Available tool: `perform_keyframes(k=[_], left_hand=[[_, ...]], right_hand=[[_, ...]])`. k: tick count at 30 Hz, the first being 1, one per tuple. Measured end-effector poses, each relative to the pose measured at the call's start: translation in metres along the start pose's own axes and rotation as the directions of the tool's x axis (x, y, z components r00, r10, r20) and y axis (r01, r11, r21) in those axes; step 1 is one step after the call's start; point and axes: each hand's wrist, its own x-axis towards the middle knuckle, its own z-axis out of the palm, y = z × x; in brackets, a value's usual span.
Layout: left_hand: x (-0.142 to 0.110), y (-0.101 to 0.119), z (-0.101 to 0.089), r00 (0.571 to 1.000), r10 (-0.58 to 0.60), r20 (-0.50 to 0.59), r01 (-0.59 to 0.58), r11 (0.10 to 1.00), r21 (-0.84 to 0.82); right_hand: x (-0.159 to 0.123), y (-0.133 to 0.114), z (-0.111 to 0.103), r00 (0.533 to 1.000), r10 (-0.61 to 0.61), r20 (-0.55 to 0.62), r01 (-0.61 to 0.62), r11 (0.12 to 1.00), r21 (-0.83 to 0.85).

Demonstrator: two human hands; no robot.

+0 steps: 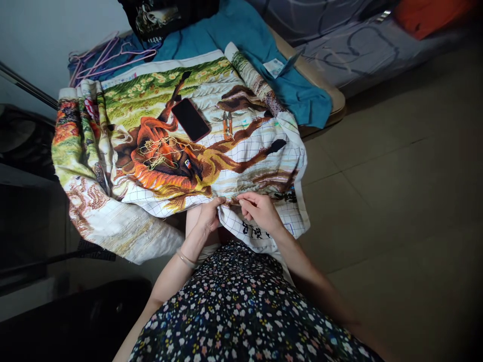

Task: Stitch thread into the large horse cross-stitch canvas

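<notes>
A large cross-stitch canvas (158, 146) with a brown and orange horse picture lies spread over a low table and hangs onto my lap. My left hand (206, 216) grips the canvas's near edge, thumb on top. Just to its right, my right hand (258, 210) is curled in a pinch at the same edge; what its fingers hold is too small to make out. A tangle of pale yellow thread (160, 151) rests on the horse. A black phone (191, 119) and small orange-handled snips (227, 124) lie on the canvas farther away.
A teal cloth (264, 60) covers the table's far end, with pink hangers (109, 58) at the far left. Grey bedding (350, 45) and an orange cushion (426, 17) lie at the far right. Tiled floor (396, 191) stretches to my right; dark furniture stands at the left.
</notes>
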Motion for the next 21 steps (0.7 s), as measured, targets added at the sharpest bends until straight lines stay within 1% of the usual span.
perform_keyframes(k=[6, 15, 21], left_hand=[[-0.0001, 0.0003, 0.0017, 0.999, 0.001, -0.041, -0.002, 1.0, -0.006], [0.0016, -0.0019, -0.0014, 1.0, 0.019, -0.004, -0.019, 1.0, -0.001], [0.0027, -0.0028, -0.0023, 1.0, 0.009, -0.01, -0.009, 1.0, -0.006]], right_hand=[[0.0009, 0.0058, 0.0057, 1.0, -0.017, -0.002, 0.017, 1.0, -0.024], [0.0014, 0.0068, 0.0096, 0.999, -0.045, -0.031, 0.042, 0.995, -0.095], [0.0033, 0.0074, 0.0099, 0.998, -0.056, -0.038, 0.051, 0.992, -0.117]])
